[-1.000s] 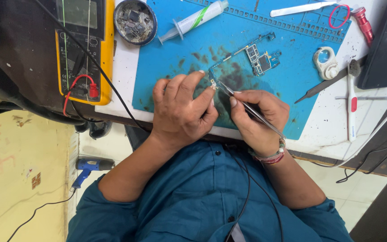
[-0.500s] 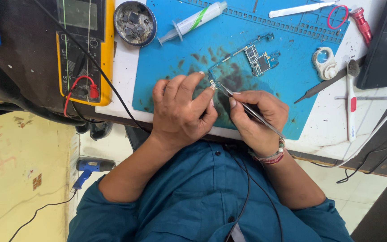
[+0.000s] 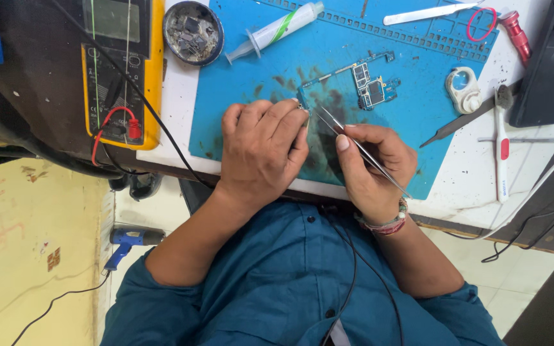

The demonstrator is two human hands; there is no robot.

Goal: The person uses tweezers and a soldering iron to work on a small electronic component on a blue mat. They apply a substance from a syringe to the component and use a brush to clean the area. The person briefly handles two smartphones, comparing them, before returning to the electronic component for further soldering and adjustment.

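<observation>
Tweezers [image 3: 360, 150] sit pinched in the right hand [image 3: 370, 170], their tips meeting the near-left corner of a circuit board [image 3: 354, 86] lying on the blue mat [image 3: 258, 77]. Left hand [image 3: 261, 150] rests curled on that mat, fingertips pressing something tiny at the board's corner; what it is cannot be told. Further left on the surface [image 3: 177, 96] lies a yellow multimeter [image 3: 120, 64], and a syringe [image 3: 280, 29] lies at the far side.

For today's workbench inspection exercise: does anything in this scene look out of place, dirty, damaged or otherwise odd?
Dark smudges stain the blue mat around the circuit board, under both hands. The right hand holds tweezers, tips by the left hand. A blue tool lies on the floor beside the person. Nothing looks broken or spilled.
</observation>
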